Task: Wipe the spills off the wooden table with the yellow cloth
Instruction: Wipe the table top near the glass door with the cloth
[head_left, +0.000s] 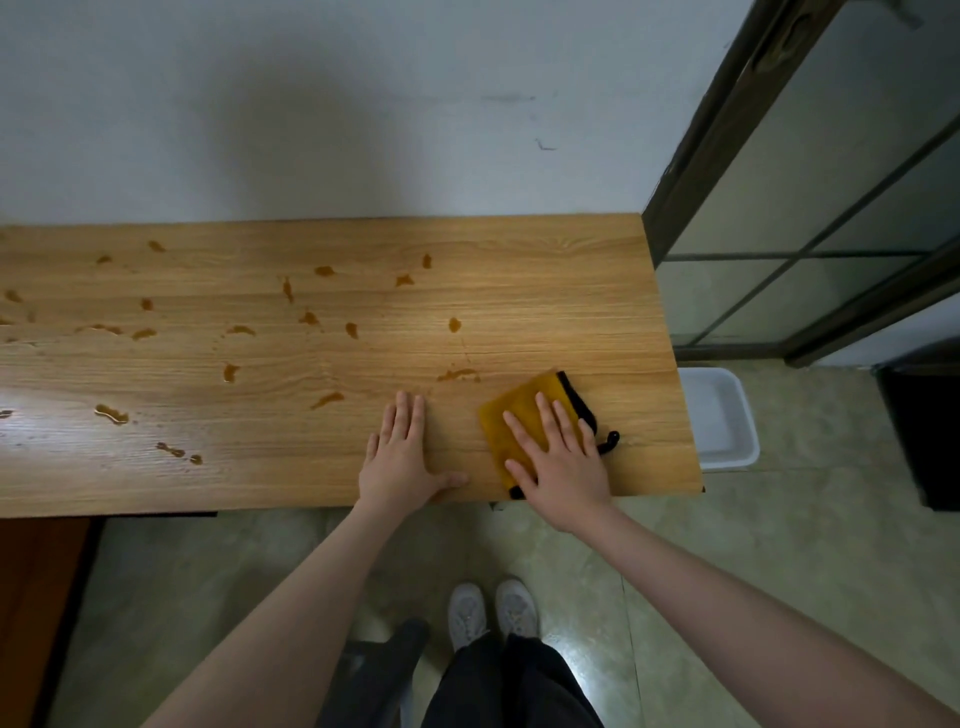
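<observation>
A folded yellow cloth (519, 410) with a black edge lies near the front right of the wooden table (545, 291). My right hand (558, 462) presses flat on it with straight, spread fingers. My left hand (402, 457) rests flat on the bare wood just left of the cloth. Several brown spills (231, 371) dot the table's left and middle. One smear (458, 374) lies just beyond the cloth, and a small drop (454, 325) sits farther back.
The table stands against a white wall (363, 104). A white plastic bin (719, 415) sits on the floor past the table's right edge, beside a dark-framed glass door (810, 234). My shoes (493, 610) stand on the tiled floor below the front edge.
</observation>
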